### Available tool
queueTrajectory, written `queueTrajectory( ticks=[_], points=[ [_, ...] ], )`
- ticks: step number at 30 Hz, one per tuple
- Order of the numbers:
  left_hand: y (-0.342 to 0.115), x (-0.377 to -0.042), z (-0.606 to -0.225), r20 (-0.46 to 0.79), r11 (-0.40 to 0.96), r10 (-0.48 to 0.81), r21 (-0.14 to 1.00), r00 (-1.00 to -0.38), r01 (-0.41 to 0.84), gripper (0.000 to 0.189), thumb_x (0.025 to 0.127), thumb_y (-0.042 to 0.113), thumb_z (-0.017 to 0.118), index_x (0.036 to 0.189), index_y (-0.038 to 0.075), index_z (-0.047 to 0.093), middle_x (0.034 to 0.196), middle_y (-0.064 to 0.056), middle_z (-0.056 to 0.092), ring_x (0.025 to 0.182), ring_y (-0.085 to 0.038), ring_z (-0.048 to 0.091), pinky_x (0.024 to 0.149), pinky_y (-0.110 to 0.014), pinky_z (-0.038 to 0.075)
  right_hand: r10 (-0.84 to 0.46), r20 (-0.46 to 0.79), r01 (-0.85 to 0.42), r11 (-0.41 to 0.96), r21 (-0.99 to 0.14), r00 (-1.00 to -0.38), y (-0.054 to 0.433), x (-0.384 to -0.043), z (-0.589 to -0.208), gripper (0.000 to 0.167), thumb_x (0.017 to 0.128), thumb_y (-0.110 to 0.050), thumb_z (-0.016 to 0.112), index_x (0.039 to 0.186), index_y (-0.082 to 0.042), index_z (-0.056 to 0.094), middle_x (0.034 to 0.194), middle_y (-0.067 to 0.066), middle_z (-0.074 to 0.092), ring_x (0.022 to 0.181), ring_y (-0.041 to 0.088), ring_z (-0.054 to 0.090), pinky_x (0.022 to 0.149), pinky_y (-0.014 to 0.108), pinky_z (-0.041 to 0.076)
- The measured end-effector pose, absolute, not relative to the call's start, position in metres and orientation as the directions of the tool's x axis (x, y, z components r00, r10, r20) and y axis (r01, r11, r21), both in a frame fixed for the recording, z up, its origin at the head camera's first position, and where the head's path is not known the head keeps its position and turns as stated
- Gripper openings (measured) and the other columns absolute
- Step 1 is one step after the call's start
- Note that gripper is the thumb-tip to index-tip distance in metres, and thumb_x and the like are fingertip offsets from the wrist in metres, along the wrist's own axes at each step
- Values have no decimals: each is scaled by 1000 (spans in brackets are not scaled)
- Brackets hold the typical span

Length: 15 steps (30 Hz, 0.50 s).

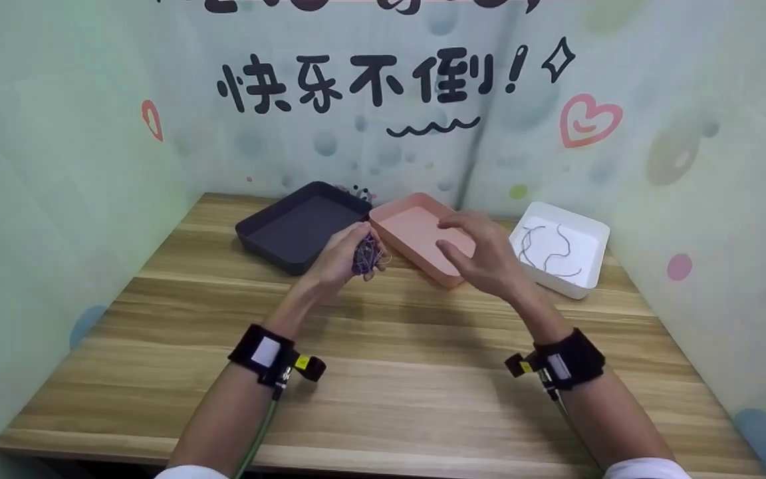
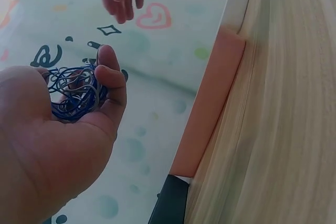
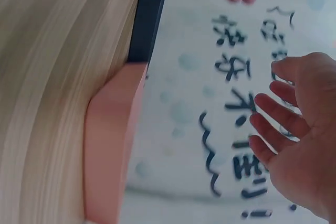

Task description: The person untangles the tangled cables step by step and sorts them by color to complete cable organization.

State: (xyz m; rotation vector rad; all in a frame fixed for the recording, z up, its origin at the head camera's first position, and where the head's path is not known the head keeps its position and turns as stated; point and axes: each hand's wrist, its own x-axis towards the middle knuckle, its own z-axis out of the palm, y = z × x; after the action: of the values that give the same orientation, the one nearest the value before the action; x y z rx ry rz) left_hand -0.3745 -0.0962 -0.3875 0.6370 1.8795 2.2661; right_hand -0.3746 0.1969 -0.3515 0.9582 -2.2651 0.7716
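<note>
A tangled bundle of thin blue and grey wires (image 2: 79, 95) sits in my left hand (image 1: 342, 256), whose fingers curl round it. The hand is raised above the table, between the dark tray (image 1: 300, 226) and the pink tray (image 1: 399, 233). In the head view my right hand (image 1: 486, 256) hovers over the right part of the pink tray, thumb and fingers spread apart with nothing between them. The right wrist view shows its fingers (image 3: 278, 121) loosely bent and free. Several loose wire pieces (image 1: 559, 249) lie inside the white tray (image 1: 592, 266) at the right.
The three trays stand in a row at the back of the wooden table (image 1: 389, 392). Behind them hangs a printed backdrop (image 1: 356, 146), with pale walls at both sides. A band with a small camera and green cable (image 1: 263, 426) is strapped to each wrist.
</note>
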Motion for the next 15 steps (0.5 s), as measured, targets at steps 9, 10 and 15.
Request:
queueTrajectory(
  ticks=[9, 10, 15],
  points=[
    [-93, -372, -388, 235, -267, 334, 952, -913, 148, 41, 125, 33, 32, 116, 3, 57, 98, -9, 67, 78, -18, 66, 60, -24, 51, -607, 727, -918, 389, -82, -322, 141, -360, -363, 19, 99, -4, 86, 118, -1, 82, 121, 14, 82, 120, 31, 75, 107, 47, 62],
    [-92, -372, -388, 235, -275, 336, 951, -912, 143, 41, 125, 33, 32, 116, 2, 57, 97, -8, 67, 78, -19, 65, 59, -24, 51, -613, 732, -925, 375, -64, -299, 137, -360, -365, 19, 99, -4, 86, 117, -1, 82, 119, 13, 82, 118, 31, 74, 106, 48, 62],
    [-92, -370, -385, 240, -300, 338, 944, -910, 138, 42, 125, 33, 32, 115, -1, 56, 97, -8, 63, 75, -19, 62, 58, -24, 49, -619, 740, -931, 363, -27, -263, 128, -359, -369, 17, 98, -4, 88, 114, -4, 82, 113, 10, 81, 112, 29, 72, 102, 48, 59]
  ],
)
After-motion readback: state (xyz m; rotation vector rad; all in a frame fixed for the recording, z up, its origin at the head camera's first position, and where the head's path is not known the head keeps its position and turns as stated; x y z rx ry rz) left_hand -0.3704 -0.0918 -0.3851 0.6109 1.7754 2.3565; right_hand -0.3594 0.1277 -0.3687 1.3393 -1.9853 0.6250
